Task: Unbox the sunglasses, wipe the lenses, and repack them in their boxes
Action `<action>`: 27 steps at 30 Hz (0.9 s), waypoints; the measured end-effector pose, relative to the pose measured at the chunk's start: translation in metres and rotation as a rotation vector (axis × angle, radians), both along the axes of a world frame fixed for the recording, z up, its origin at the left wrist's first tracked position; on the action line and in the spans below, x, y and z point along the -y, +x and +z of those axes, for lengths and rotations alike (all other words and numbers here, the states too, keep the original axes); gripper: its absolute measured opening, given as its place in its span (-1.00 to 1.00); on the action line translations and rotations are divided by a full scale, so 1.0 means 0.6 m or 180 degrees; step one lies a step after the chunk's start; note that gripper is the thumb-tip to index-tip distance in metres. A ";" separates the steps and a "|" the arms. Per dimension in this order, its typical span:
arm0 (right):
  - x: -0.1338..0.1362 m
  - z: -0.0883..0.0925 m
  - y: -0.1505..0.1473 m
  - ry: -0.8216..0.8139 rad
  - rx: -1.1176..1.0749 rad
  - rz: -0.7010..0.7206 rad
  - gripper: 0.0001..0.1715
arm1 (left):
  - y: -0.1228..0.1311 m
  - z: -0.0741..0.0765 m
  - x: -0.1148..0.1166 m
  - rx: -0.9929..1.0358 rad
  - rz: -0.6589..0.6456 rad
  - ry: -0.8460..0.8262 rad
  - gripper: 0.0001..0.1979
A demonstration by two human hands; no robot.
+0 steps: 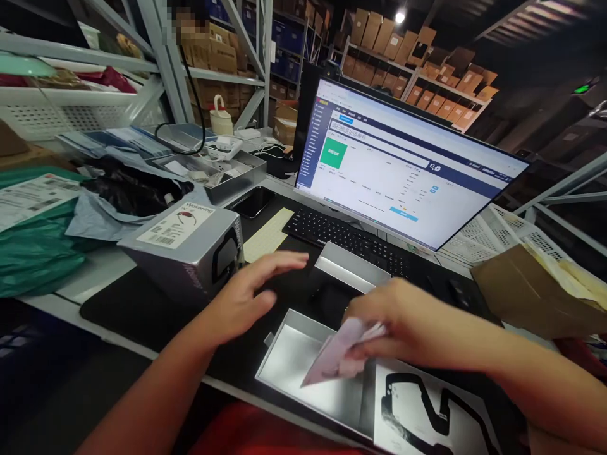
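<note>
My right hand (403, 322) is closed on a small pale paper packet (334, 357), blurred, held over an open silver box tray (294, 360) at the desk's near edge. Beside the tray lies a white insert (417, 411) with a black headset shape in it. My left hand (251, 291) hovers open, fingers stretched out, above the black desk mat (137, 309), just right of a grey product box (190, 249) with a label on top. A silver lid (351, 265) lies behind my hands, in front of the keyboard (346, 237).
A monitor (403, 164) shows a web page with a green square. A phone (251, 201) and yellow notepad (270, 235) lie left of the keyboard. Green mailer bags (33, 240), a metal tray (227, 174), brown envelopes (526, 291) and shelving with cartons surround the desk.
</note>
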State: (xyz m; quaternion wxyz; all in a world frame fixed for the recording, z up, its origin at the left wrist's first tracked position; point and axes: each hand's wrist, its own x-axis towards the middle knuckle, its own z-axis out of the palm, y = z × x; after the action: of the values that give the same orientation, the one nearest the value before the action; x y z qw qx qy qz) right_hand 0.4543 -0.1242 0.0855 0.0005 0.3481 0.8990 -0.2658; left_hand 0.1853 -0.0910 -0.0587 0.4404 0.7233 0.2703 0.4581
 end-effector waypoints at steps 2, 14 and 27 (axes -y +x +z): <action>0.010 -0.038 -0.029 -0.0009 0.0541 0.0383 -0.96 | -0.031 -0.021 0.042 -0.0094 -0.0512 -0.0295 0.06; -0.009 -0.069 -0.075 0.0303 0.0697 0.1327 -0.59 | 0.000 -0.136 0.108 -0.0762 -0.0459 -0.0932 0.38; -0.066 -0.142 0.047 -0.0656 0.1123 -0.0342 0.22 | -0.014 -0.135 0.106 -0.1008 -0.0352 -0.0997 0.29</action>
State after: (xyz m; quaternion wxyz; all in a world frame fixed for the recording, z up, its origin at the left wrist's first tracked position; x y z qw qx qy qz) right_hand 0.4823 -0.0846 0.0004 0.1794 0.4348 0.8332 -0.2908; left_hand 0.1771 -0.1548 -0.1394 0.5238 0.7227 0.3639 0.2664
